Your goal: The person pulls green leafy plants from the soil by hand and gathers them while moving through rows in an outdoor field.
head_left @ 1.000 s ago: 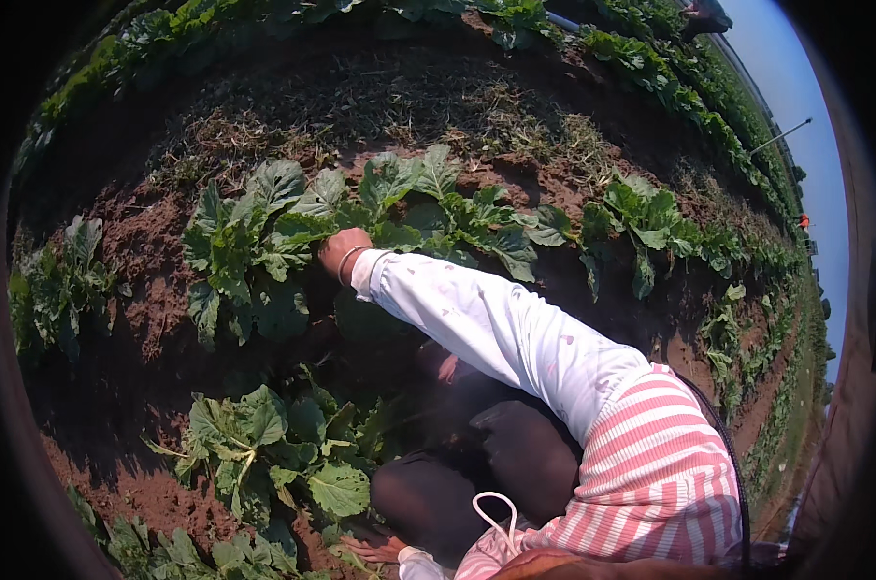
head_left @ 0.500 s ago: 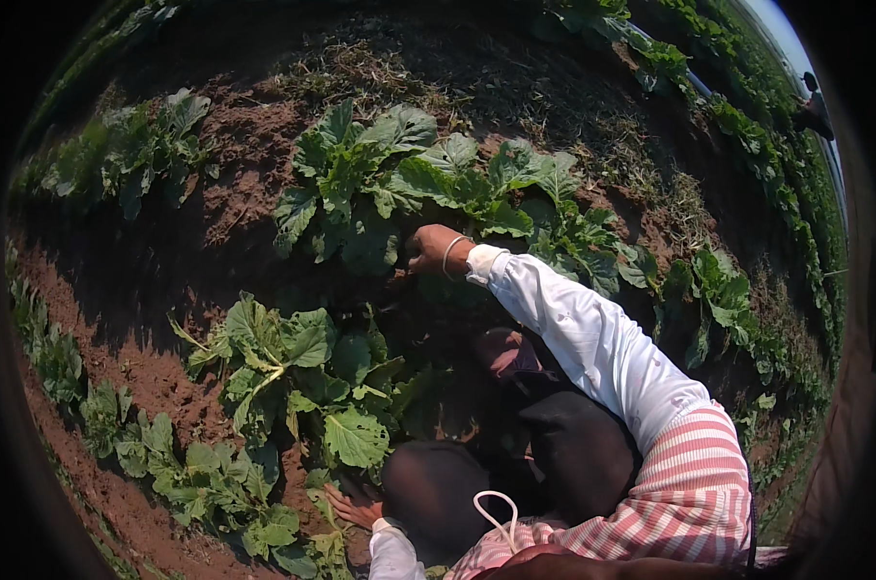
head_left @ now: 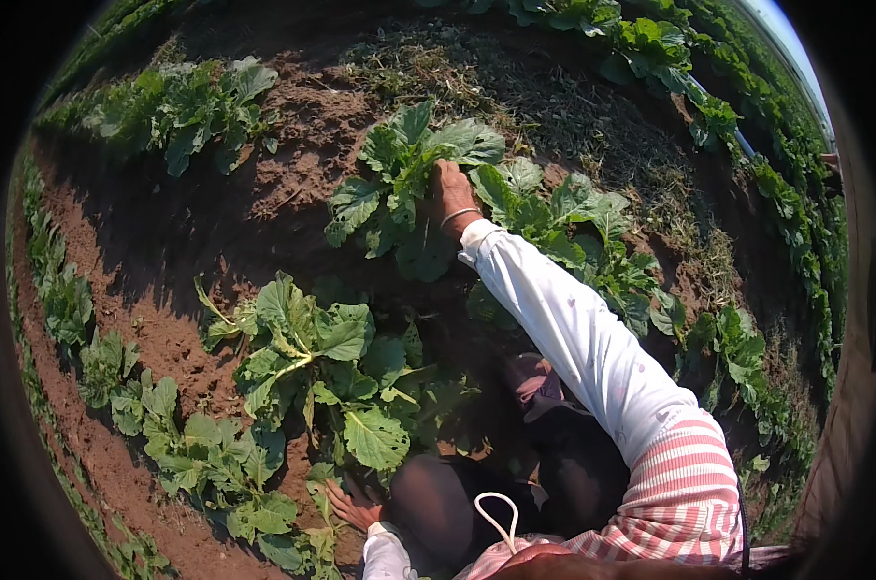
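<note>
**Right Hand at Leafy Plant, Left Hand at Ground**

The leafy plant stands on the soil bed, at the edge bordered by a strip of dry straw. The right hand is at the plant's right side, back of the hand visible. Its fingers curl in among the leaves; whether they grip a leaf cannot be told. The left hand is open, fingers spread, at the ground beside low foliage.

Surroundings: a second plant with holed leaves occupies the ground between the hands. The white sleeve crosses in front of the neighbouring row plants and hides part of them. The dark trousers cover the ground to the right of the left hand. A pale pipe runs along the upper-right row.

Change from the frame half a second earlier: the right hand has risen from the plant's lower right side to its upper leaves. The left hand remains at the ground.

Markings: the sleeve carries small dark marks, too small to identify.
</note>
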Demonstrator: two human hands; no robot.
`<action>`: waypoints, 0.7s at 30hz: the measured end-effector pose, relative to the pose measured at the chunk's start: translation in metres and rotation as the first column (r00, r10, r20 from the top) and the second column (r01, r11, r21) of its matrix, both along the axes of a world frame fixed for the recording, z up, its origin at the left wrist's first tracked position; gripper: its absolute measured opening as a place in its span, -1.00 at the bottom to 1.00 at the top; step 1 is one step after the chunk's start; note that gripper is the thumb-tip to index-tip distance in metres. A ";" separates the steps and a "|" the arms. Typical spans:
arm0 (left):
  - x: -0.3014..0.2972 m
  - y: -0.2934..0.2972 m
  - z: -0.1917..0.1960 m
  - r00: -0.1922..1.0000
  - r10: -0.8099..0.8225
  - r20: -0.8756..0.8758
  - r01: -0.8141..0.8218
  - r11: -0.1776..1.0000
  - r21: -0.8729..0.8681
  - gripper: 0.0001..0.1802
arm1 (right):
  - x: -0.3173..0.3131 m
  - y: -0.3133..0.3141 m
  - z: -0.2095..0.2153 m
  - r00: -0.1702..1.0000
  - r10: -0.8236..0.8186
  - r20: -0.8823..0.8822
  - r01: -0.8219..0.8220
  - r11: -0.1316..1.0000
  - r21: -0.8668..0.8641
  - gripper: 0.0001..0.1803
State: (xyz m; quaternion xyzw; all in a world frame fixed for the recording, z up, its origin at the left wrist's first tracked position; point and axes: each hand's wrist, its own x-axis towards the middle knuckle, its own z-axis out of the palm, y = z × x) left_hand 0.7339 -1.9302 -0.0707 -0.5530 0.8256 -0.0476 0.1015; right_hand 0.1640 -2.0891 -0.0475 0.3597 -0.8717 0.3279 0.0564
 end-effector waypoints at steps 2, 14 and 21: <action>0.001 0.000 -0.002 1.000 -0.011 0.011 0.011 1.000 -0.019 -0.46 | -0.015 -0.009 -0.015 0.995 -0.007 -0.095 0.007 1.000 -0.004 -0.50; 0.002 -0.001 0.000 1.000 0.010 -0.004 -0.010 1.000 0.007 -0.46 | -0.046 -0.028 -0.078 0.344 0.679 0.649 0.278 0.586 -0.761 -0.91; -0.003 -0.001 0.004 0.997 0.044 -0.070 -0.042 0.999 0.035 -0.48 | 0.000 0.045 0.017 0.577 0.519 0.631 0.072 0.737 -0.672 -0.85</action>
